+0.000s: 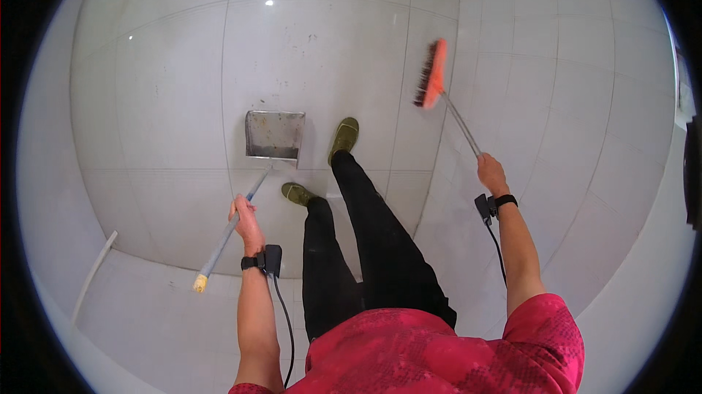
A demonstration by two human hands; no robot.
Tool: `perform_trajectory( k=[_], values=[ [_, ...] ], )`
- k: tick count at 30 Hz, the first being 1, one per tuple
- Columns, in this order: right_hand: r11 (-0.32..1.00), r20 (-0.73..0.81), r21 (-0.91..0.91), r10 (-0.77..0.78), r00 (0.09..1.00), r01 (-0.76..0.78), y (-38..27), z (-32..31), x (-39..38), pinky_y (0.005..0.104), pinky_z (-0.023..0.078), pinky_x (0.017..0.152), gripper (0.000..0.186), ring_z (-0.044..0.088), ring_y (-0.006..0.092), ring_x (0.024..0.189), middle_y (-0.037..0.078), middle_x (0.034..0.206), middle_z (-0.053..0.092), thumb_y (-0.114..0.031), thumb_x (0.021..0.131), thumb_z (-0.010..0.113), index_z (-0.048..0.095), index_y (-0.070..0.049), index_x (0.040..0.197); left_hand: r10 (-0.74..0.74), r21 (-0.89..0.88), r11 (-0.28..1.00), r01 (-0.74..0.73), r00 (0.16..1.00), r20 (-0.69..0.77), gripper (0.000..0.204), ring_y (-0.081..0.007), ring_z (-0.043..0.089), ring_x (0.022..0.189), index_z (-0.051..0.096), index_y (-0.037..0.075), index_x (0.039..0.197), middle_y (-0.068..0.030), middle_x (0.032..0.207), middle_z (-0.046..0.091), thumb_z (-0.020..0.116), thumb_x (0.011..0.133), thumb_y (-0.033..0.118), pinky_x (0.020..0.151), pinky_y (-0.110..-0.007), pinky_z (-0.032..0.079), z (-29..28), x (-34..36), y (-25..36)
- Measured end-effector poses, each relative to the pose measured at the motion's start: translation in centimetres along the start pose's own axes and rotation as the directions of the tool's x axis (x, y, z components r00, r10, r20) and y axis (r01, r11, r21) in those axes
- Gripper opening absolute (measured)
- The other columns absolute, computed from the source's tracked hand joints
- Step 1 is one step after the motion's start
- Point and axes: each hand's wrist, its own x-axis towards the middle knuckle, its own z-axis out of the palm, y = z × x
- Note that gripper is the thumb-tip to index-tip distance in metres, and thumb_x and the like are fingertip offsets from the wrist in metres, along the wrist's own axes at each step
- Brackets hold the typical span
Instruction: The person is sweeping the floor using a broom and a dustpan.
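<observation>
My left hand (247, 220) is closed round the long grey handle of a metal dustpan (275, 131). The pan lies on the tiled floor ahead of my feet, its inside spotted with dark bits; the handle's yellow end (199, 283) points back toward me. On the right, my right hand (493, 174) grips the thin pole of a broom (436, 69) with an orange head and dark bristles. The broom head is slightly blurred, tilted with its bristles facing left, near the right wall. Whether it touches the floor I cannot tell.
Pale floor tiles (322, 65) carry scattered dark specks beyond the dustpan. A tiled wall (556, 94) rises on the right. At the lower left, a white pipe (95, 275) runs along the wall. My feet, in green shoes (344, 137), stand beside and behind the dustpan.
</observation>
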Motion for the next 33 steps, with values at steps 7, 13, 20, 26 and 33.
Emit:
perform_trajectory(
  k=[7, 13, 20, 26, 33],
  values=[
    [0.99, 0.091, -0.078, 0.124, 0.988, -0.117, 2.9, 3.4, 4.7, 0.048, 0.046, 0.076, 0.032, 0.058, 0.0401, 0.087, 0.023, 0.089, 0.062, -0.027, 0.087, 0.041, 0.058, 0.0, 0.088, 0.006, -0.035, 0.999, -0.008, 0.999, -0.049, 0.03, -0.0117, 0.042, 0.06, 0.044, 0.008, 0.063, 0.0, 0.063, 0.042, 0.049, 0.084, 0.028, 0.059, -0.027, 0.036, 1.6, -0.5, 1.4],
    [0.993, 0.027, -0.066, -0.098, 0.995, 0.099, -1.1, -3.5, 5.6, 0.0509, 0.045, 0.072, 0.03, 0.058, 0.0417, 0.083, 0.024, 0.086, 0.061, -0.027, 0.088, 0.04, 0.057, -0.004, 0.096, 0.017, -0.046, 0.999, -0.021, 0.995, -0.096, 0.03, -0.012, 0.044, 0.06, 0.044, 0.008, 0.063, -0.0002, 0.063, 0.042, 0.049, 0.084, 0.028, 0.059, -0.027, 0.038, 1.2, -0.5, 1.7],
    [0.942, -0.201, -0.211, -0.304, 0.931, 0.262, -4.3, -12.8, 9.0, 0.0517, 0.047, 0.064, 0.03, 0.058, 0.0414, 0.073, 0.022, 0.077, 0.062, -0.032, 0.091, 0.04, 0.054, -0.009, 0.103, 0.024, -0.032, 0.999, -0.027, 0.995, -0.096, 0.03, -0.0111, 0.043, 0.06, 0.046, 0.007, 0.064, -0.0002, 0.064, 0.044, 0.049, 0.085, 0.028, 0.058, -0.026, 0.038, 1.8, -0.7, 1.9],
    [0.885, -0.345, -0.385, -0.402, 0.848, 0.263, -14.9, -19.5, 21.1, 0.0498, 0.048, 0.062, 0.027, 0.06, 0.039, 0.074, 0.019, 0.08, 0.063, -0.028, 0.09, 0.039, 0.055, -0.007, 0.1, 0.013, 0.036, 0.999, -0.009, 0.994, -0.104, 0.033, -0.0096, 0.042, 0.061, 0.046, 0.006, 0.063, -0.0001, 0.063, 0.045, 0.05, 0.086, 0.03, 0.056, -0.025, 0.038, 0.2, -0.4, 1.1],
    [0.797, -0.276, -0.544, -0.466, 0.841, 0.263, -25.5, -18.6, 25.7, 0.0455, 0.05, 0.062, 0.017, 0.064, 0.0335, 0.074, 0.016, 0.079, 0.064, -0.016, 0.085, 0.044, 0.056, -0.005, 0.089, 0.044, -0.026, 0.999, -0.047, 0.992, -0.116, 0.033, -0.0087, 0.041, 0.059, 0.044, 0.006, 0.062, -0.0001, 0.061, 0.044, 0.049, 0.086, 0.028, 0.055, -0.026, 0.037, 0.9, -0.8, 0.8]
  ],
)
